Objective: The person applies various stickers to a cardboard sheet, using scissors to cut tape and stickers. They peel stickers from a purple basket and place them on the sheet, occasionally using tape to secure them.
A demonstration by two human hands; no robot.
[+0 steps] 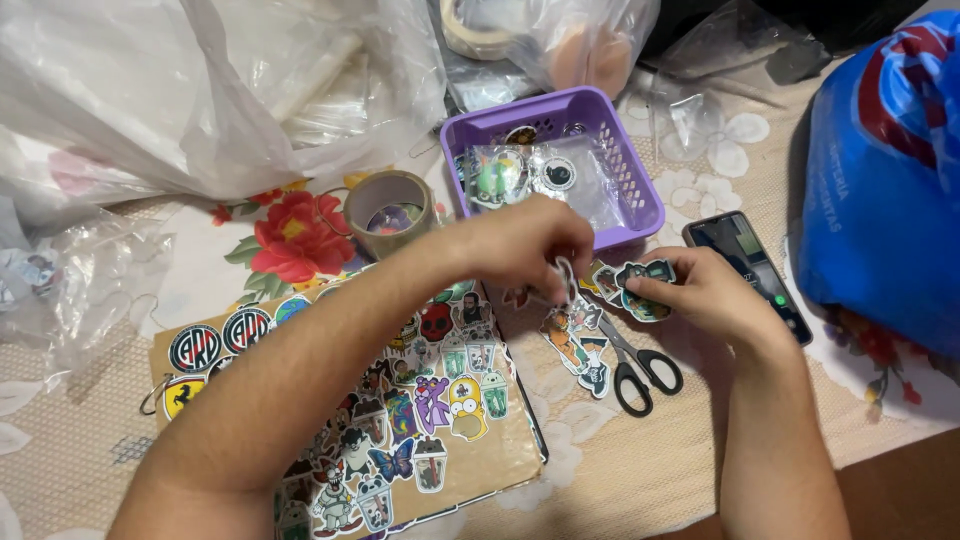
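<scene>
Left hand [525,245] has its grip pinched on a small sticker [565,278]. Right hand [705,292] grips a fan of stickers [640,285] just beside it. Both are held above the desk [640,470], near the purple basket [630,170], over black scissors [640,365].

Phone [757,272], dark lit screen, right of centre. Blue bag [885,180] at right edge. Clear bags [180,90] upper left. Colourful stickers [420,400] lower centre.
</scene>
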